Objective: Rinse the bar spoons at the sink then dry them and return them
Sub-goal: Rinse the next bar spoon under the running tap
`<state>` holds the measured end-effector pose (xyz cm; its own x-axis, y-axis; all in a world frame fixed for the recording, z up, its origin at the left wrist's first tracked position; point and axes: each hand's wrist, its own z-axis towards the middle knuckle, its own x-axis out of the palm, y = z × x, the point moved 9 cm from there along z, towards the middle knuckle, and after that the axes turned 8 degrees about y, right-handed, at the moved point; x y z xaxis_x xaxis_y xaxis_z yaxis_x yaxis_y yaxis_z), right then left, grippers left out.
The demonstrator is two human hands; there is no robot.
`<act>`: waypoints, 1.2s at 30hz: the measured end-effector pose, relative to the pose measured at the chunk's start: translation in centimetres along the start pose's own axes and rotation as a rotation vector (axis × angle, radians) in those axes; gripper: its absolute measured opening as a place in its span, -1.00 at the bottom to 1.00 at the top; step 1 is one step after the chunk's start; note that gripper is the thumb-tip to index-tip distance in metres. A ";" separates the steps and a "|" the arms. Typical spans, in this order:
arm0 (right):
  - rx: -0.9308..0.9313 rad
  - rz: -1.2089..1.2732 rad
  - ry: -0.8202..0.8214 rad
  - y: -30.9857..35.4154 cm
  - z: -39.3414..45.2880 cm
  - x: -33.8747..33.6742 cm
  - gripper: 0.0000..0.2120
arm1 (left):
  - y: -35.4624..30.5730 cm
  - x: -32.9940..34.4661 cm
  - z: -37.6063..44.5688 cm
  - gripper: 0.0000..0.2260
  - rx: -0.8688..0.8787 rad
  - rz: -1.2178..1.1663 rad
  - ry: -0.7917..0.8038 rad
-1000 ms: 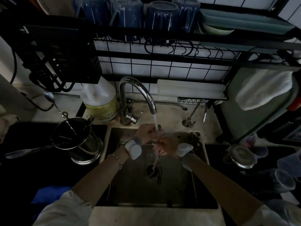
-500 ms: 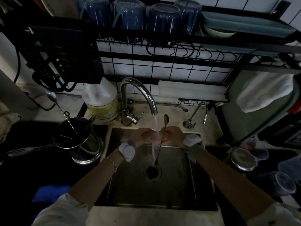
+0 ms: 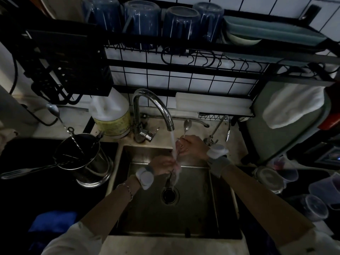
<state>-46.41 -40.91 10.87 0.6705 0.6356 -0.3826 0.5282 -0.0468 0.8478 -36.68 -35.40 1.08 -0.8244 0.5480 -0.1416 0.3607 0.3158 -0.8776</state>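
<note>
Water runs from the chrome tap (image 3: 156, 105) into the steel sink (image 3: 195, 208). My right hand (image 3: 191, 146) grips a bar spoon (image 3: 187, 126) near its top, bowl end up and to the right of the stream. Lower in the water, my left hand (image 3: 162, 165) holds the same spoon's stem, whose bottom end points at the drain (image 3: 170, 196). A second bar spoon (image 3: 60, 118) leans in the metal utensil cup (image 3: 82, 161) left of the sink.
A large detergent jug (image 3: 110, 116) stands behind the tap, a small second tap (image 3: 220, 127) to its right. A white towel (image 3: 292, 105) hangs at right. Plastic containers (image 3: 316, 208) crowd the right counter, a blue cloth (image 3: 53, 221) lies lower left. A black rack (image 3: 184, 61) hangs overhead.
The spoon has been raised so its bowl shows above my right hand. My left hand has slid down the stem into the stream while the right has moved up and back.
</note>
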 end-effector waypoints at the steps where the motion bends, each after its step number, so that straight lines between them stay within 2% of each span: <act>1: -0.006 -0.007 0.013 0.2 -0.1 -0.1 -0.81 | 0.0 0.1 0.1 -0.77 -0.004 -0.001 0.004; 7: -0.023 0.107 0.008 1.0 0.2 -0.9 -0.79 | -1.0 -0.4 0.0 -0.78 0.084 0.044 -0.082; 11: -0.052 0.067 0.010 1.2 0.1 -1.2 -0.84 | -2.1 -0.8 0.4 -0.80 0.122 -0.007 -0.129; 18: -0.061 0.046 -0.020 0.5 0.0 -0.8 -0.93 | -2.7 -0.5 1.3 -0.78 0.097 -0.224 -0.115; 21: -0.076 0.022 -0.009 0.8 -0.2 -0.9 -0.91 | -2.3 -0.2 1.4 -0.87 0.101 -0.241 -0.099; 23: -0.085 0.020 -0.003 1.2 -0.4 -0.9 -0.88 | -2.0 -0.3 1.2 -0.88 0.088 -0.201 -0.103; 27: -0.122 0.047 -0.005 2.0 -0.9 -1.4 -0.83 | -1.4 -0.1 1.1 -0.76 0.056 -0.068 -0.088; 33: -0.126 0.184 -0.043 2.0 -0.6 -2.2 -0.89 | -1.7 0.7 0.6 -0.81 0.106 0.227 -0.064; 36: -0.125 0.226 -0.034 2.1 -0.5 -2.5 -0.90 | -1.1 0.8 0.5 -0.81 0.087 0.212 -0.069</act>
<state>-47.23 -42.18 13.76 0.7823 0.5938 -0.1883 0.2956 -0.0878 0.9513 -37.96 -35.68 1.67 -0.7635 0.5395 -0.3551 0.4924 0.1304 -0.8606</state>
